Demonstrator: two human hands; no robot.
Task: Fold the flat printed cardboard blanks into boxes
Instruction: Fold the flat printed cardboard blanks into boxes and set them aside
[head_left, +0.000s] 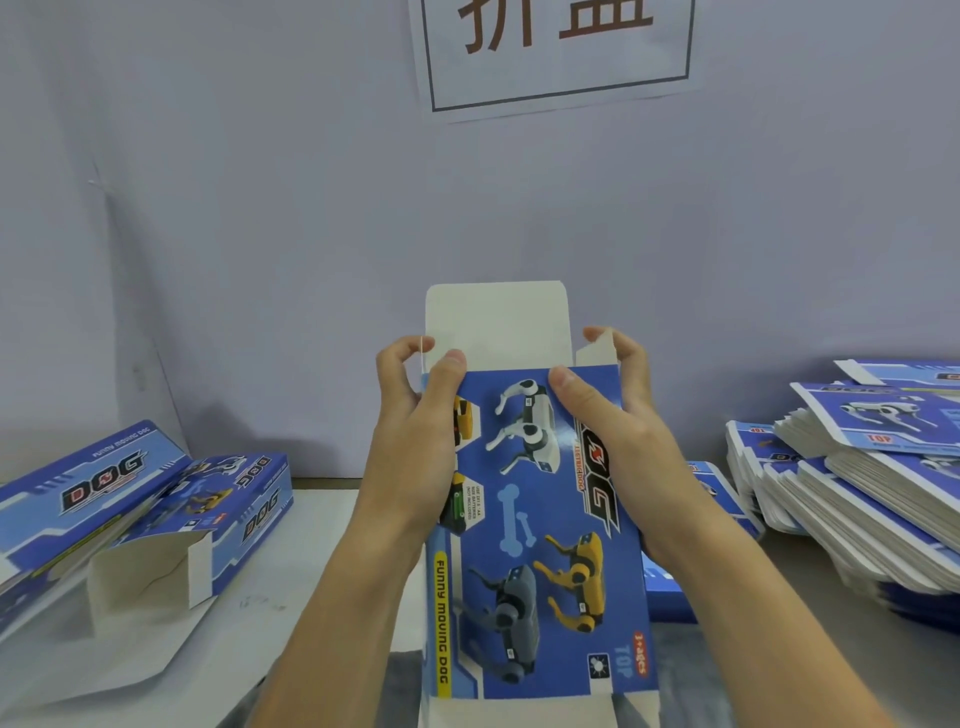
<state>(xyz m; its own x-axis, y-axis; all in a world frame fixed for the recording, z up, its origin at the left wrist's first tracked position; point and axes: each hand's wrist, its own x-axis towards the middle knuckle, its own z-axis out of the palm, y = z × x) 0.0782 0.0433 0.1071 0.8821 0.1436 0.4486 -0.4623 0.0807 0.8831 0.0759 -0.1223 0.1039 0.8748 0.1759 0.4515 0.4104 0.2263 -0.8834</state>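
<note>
Cardboard blank (540, 530) held up in both hands above the surface (291, 582), partly opened into a sleeve.

Blue printed face toward camera: white, grey and yellow robot dogs, pale bone shapes, "DOG" logo, yellow strip reading "FUNNY MOVING DOG". Far end open; plain white tuck flap (496, 322) stands up, small white side flap at right. Left hand (415, 415) grips the left edge, thumb pressed on the printed face, fingers curled round behind. Right hand (613, 410) grips the right edge likewise, fingertips over the side flap. Folded boxes (130, 509) lie at left, one with its end flap open. Stack of flat blanks (852, 483) sits at right.
</note>
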